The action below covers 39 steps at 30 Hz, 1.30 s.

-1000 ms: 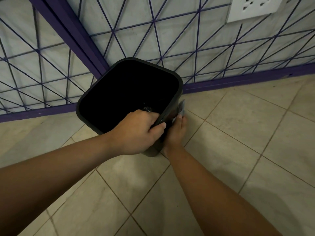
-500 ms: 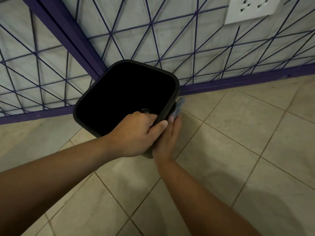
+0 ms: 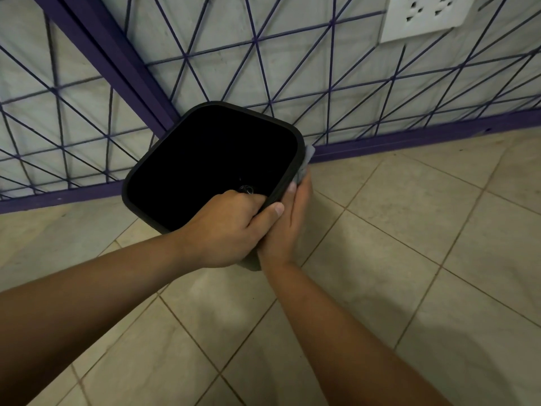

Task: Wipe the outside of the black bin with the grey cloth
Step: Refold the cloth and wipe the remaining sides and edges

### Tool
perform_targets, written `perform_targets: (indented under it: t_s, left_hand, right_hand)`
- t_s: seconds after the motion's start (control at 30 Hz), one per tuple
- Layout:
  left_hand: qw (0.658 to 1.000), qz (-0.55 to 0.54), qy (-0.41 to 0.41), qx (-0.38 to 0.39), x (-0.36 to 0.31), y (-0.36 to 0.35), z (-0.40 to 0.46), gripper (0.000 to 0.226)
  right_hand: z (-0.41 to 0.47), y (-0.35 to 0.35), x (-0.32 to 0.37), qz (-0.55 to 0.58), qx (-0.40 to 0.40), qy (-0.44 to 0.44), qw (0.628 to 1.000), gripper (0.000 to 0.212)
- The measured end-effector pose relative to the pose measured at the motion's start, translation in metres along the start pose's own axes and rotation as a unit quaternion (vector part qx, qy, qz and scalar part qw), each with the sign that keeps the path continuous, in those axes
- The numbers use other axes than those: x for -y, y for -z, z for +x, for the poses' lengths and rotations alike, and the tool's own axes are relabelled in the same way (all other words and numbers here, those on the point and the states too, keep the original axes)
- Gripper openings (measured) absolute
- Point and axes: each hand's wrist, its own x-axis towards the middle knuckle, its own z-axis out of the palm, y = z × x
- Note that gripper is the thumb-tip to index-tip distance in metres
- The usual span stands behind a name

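a black plastic bin with a rounded square rim point(image 3: 140, 177) stands on a beige tiled floor point(image 3: 380, 259), just in front of a wall with purple crossing lines point(image 3: 263, 54). the left hand point(image 3: 225, 230) grips the bin's near rim, fingers curled inside. the right hand point(image 3: 288, 227) presses a grey cloth point(image 3: 306, 164) flat against the bin's right outer side, fingers straight.

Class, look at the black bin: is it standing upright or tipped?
Tipped. The black bin leans its dark opening toward the camera, the left hand grips its near rim, and the right hand presses the grey cloth against its side.
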Motion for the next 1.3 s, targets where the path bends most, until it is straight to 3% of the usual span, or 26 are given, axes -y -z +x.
perform_targets:
  t_s: [0.1,0.2,0.3,0.43,0.57,0.7,0.87,1.0,1.1,1.2,1.3]
  left_hand:
    - [1.0,0.008,-0.009,-0.009,0.0,-0.001,-0.001,0.036]
    - [1.0,0.022,-0.012,-0.006,0.002,-0.001,-0.002,0.038]
    - [1.0,0.023,-0.012,0.002,0.002,0.0,-0.001,0.038]
    - [1.0,0.018,-0.004,0.0,0.003,0.0,0.0,0.041]
    - [1.0,0.011,-0.006,-0.006,0.004,-0.001,0.001,0.045]
    - [1.0,0.008,-0.007,-0.015,0.006,-0.001,0.001,0.047]
    - [1.0,0.001,-0.013,-0.017,0.007,-0.001,0.001,0.048]
    - [1.0,-0.008,-0.019,-0.015,0.006,0.0,0.003,0.047]
    - [1.0,-0.001,-0.012,-0.016,0.005,-0.002,0.006,0.049]
    - [1.0,-0.003,-0.014,-0.015,0.007,-0.003,0.006,0.046]
    - [1.0,-0.007,-0.018,-0.012,0.008,-0.002,0.006,0.047]
  right_hand:
    - [0.022,0.009,-0.008,-0.011,0.025,-0.013,1.0,0.037]
    - [0.041,0.022,-0.021,-0.04,0.031,-0.091,0.995,0.027]
    - [0.053,0.035,-0.04,-0.045,0.027,-0.179,0.982,0.029]
    - [0.034,0.043,-0.069,-0.067,0.006,-0.221,0.973,0.037]
    - [0.008,0.041,-0.082,-0.215,-0.041,-0.211,0.953,0.032]
    - [-0.026,0.034,-0.079,-0.263,-0.083,-0.226,0.934,0.043]
    - [-0.063,0.019,-0.043,-0.156,-0.073,-0.131,0.976,0.078]
    - [-0.052,-0.006,-0.003,-0.09,-0.059,-0.067,0.992,0.067]
    - [-0.027,0.006,-0.018,-0.108,-0.075,-0.044,0.99,0.066]
    - [-0.009,0.014,-0.034,-0.124,-0.101,-0.093,0.983,0.071]
    - [-0.045,-0.003,-0.013,-0.073,-0.05,-0.07,0.994,0.062]
